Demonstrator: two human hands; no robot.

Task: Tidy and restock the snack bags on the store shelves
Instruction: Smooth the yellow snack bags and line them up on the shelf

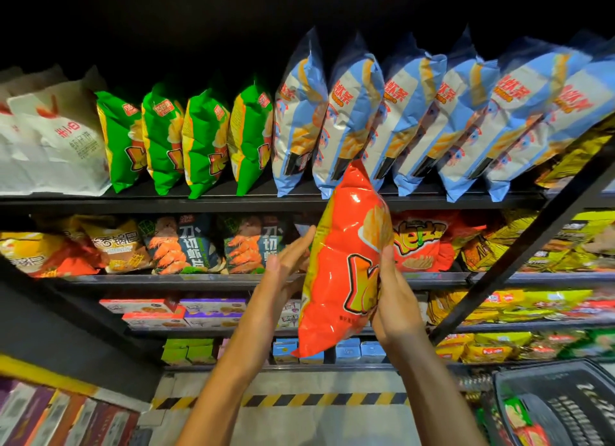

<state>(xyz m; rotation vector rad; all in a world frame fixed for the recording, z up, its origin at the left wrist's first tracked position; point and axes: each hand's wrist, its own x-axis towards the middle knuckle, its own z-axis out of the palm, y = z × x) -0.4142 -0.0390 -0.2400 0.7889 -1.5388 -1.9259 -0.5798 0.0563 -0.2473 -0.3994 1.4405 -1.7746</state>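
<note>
On the top shelf (pixel 266 201), at the far left, white paper-like bags (pixel 56 139) lie crumpled. Beside them four glossy green bags (pixel 186 142) stand upright and lean a little to the left, then a row of tall blue and white bags (pixel 416 119), puffy and shiny, tilted the same way. The shelf below carries dark bags with shrimp pictures (pixel 213 246) and, more to the right, an orange bag (pixel 422 242) lying on its face. Lower shelves hold flat cardboard boxes (pixel 173 312) and yellow packets (pixel 499 305).

In front of the shelves the person holds one orange snack bag (pixel 342 262) upright in the air; its top corner covers the bottom of the blue row. The foil is smooth, swollen with air, and reflects the light. The left hand (pixel 289 262) touches the left edge of the bag with straight, spread fingers. The right hand (pixel 396 299) supports the right side, its thumb pressed on the front of the bag, the fingers behind are hidden.

A black slanted metal bar (pixel 519 246) crosses the shelves at right. Below it, a dark plastic basket (pixel 565 405) holds a few small packets
</note>
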